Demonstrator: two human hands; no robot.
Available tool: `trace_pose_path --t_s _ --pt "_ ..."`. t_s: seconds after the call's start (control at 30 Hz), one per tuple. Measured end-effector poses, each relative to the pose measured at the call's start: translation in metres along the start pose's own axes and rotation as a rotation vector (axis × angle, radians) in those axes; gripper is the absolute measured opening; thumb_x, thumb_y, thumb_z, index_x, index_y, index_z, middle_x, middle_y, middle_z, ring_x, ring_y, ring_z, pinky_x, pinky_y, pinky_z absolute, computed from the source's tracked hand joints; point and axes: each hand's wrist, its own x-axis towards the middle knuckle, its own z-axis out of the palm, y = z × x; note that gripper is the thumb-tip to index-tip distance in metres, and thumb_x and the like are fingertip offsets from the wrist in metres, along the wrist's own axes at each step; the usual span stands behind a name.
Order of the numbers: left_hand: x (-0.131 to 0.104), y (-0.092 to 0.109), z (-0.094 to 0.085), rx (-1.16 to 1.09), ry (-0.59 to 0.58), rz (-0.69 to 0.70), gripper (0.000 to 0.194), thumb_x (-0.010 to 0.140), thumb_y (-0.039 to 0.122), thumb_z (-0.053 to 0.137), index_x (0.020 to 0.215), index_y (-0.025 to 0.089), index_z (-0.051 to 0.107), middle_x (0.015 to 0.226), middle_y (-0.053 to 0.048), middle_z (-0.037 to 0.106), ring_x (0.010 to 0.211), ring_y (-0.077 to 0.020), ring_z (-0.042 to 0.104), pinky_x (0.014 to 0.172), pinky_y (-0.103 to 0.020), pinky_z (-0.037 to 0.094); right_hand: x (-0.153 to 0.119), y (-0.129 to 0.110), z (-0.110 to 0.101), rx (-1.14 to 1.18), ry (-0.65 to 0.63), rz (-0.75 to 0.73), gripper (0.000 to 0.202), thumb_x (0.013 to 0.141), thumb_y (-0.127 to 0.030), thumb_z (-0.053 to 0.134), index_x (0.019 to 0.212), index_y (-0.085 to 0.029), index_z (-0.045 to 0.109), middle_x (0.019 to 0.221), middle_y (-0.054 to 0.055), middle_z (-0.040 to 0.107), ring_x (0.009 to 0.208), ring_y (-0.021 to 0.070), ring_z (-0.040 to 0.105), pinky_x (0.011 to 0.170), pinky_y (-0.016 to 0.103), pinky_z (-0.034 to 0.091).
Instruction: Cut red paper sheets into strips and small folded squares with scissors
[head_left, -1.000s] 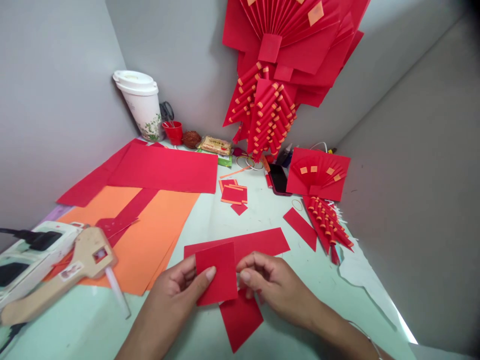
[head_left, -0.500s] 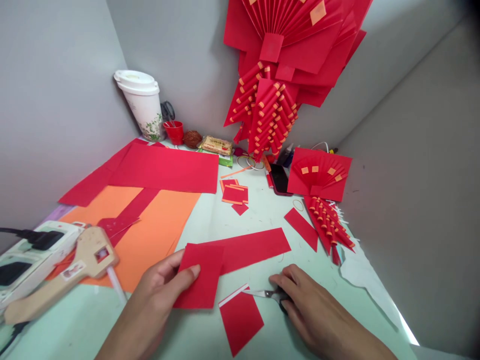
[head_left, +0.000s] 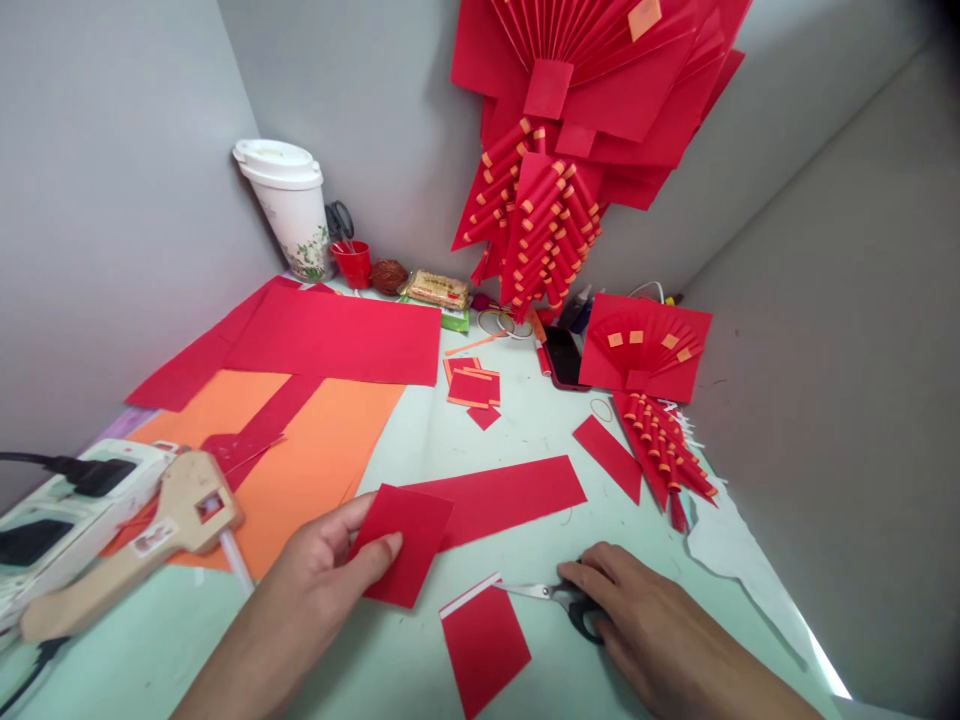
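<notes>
My left hand pinches a red paper rectangle between thumb and fingers, tilted above the table. My right hand rests at the black handles of a pair of scissors, its fingers on the upper handle while the lower loop shows beside them. The scissors' blades point left, with their tip at the white strip along the edge of another red paper piece on the table. Behind the left hand's paper lies a long red paper strip, partly covered by it.
A beige glue gun and a power strip lie at left, near orange sheets and red sheets. Small red-orange pieces lie mid-table. A phone and a firecracker decoration are at right; a white cup stands behind.
The red paper in my left hand has turned clockwise. My right hand has shifted slightly right, and more of the scissors' handles shows. The view has moved a little.
</notes>
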Motion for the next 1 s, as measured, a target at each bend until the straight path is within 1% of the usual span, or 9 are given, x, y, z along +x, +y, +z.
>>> trace_pose_path --t_s 0.13,0.27,0.4,0.5,0.6,0.7,0.83,0.9,1.0 --pt "-0.001 0.003 0.002 0.020 0.040 -0.004 0.036 0.081 0.047 0.070 0.114 0.033 0.072 0.109 0.000 0.078 0.095 -0.0258 0.071 0.078 -0.030 0.054 0.005 0.003 0.001 -0.051 0.027 -0.012 0.046 0.084 -0.005 0.050 0.121 -0.028 0.063 0.113 0.008 0.063 0.093 0.0234 0.064 0.075 0.034 0.055" --pt "-0.002 0.007 0.005 0.049 0.061 -0.041 0.041 0.079 0.051 0.070 0.113 0.029 0.074 0.106 -0.004 0.078 0.089 -0.0279 0.071 0.078 -0.034 0.054 0.007 0.004 0.006 -0.097 0.032 -0.009 0.041 0.090 -0.009 0.047 0.121 -0.029 0.065 0.104 0.009 0.066 0.083 0.0230 0.066 0.070 0.035 0.055" --pt "-0.001 0.008 0.007 0.051 0.034 -0.053 0.041 0.078 0.053 0.070 0.110 0.029 0.075 0.104 -0.005 0.078 0.085 -0.0282 0.071 0.077 -0.035 0.054 0.007 0.009 0.015 -0.152 0.026 -0.018 0.045 0.083 -0.005 0.050 0.120 -0.026 0.066 0.103 0.010 0.067 0.080 0.0240 0.067 0.067 0.036 0.055" --pt "-0.001 0.008 0.006 0.027 0.033 -0.064 0.040 0.078 0.053 0.071 0.109 0.028 0.075 0.102 -0.006 0.079 0.089 -0.0285 0.071 0.077 -0.035 0.054 0.007 0.014 0.015 -0.118 0.077 -0.051 0.047 0.082 -0.007 0.052 0.124 -0.024 0.064 0.102 0.010 0.068 0.084 0.0253 0.067 0.071 0.039 0.055" --pt "-0.001 0.008 0.006 0.010 0.051 -0.066 0.041 0.076 0.052 0.072 0.108 0.027 0.076 0.100 -0.006 0.079 0.088 -0.0282 0.072 0.075 -0.033 0.055 0.012 0.013 0.005 0.077 0.133 -0.106 0.049 0.082 -0.008 0.052 0.127 -0.025 0.061 0.100 0.007 0.067 0.085 0.0212 0.066 0.074 0.034 0.054" --pt "-0.002 0.008 0.007 -0.010 0.052 -0.083 0.040 0.076 0.050 0.073 0.107 0.026 0.076 0.097 -0.007 0.079 0.084 -0.0283 0.073 0.072 -0.033 0.055 0.026 0.008 -0.006 0.370 0.111 -0.102 0.049 0.076 -0.006 0.054 0.120 -0.026 0.065 0.094 0.003 0.065 0.080 0.0160 0.062 0.065 0.025 0.050" --pt "-0.001 0.007 0.010 -0.024 0.053 -0.111 0.035 0.074 0.043 0.076 0.104 0.026 0.077 0.090 -0.006 0.080 0.077 -0.0286 0.073 0.068 -0.035 0.055 0.052 0.001 -0.010 0.839 -0.101 0.028 0.036 0.071 -0.013 0.058 0.104 -0.020 0.069 0.082 0.000 0.062 0.072 0.0128 0.060 0.064 0.024 0.050" --pt "0.000 0.007 0.011 -0.028 0.071 -0.115 0.035 0.072 0.042 0.078 0.103 0.026 0.077 0.087 -0.006 0.079 0.074 -0.0292 0.073 0.067 -0.036 0.056 0.062 0.000 -0.010 1.071 -0.197 0.066 0.038 0.068 -0.015 0.062 0.105 -0.020 0.065 0.083 -0.002 0.061 0.074 0.0142 0.065 0.065 0.026 0.051" --pt "0.001 0.007 0.012 -0.029 0.084 -0.100 0.038 0.070 0.043 0.079 0.104 0.026 0.077 0.087 -0.006 0.079 0.074 -0.0306 0.073 0.068 -0.039 0.057 0.073 -0.002 -0.007 1.297 -0.244 0.025 0.044 0.068 -0.014 0.065 0.111 -0.022 0.059 0.088 -0.001 0.062 0.076 0.0179 0.071 0.061 0.025 0.051"
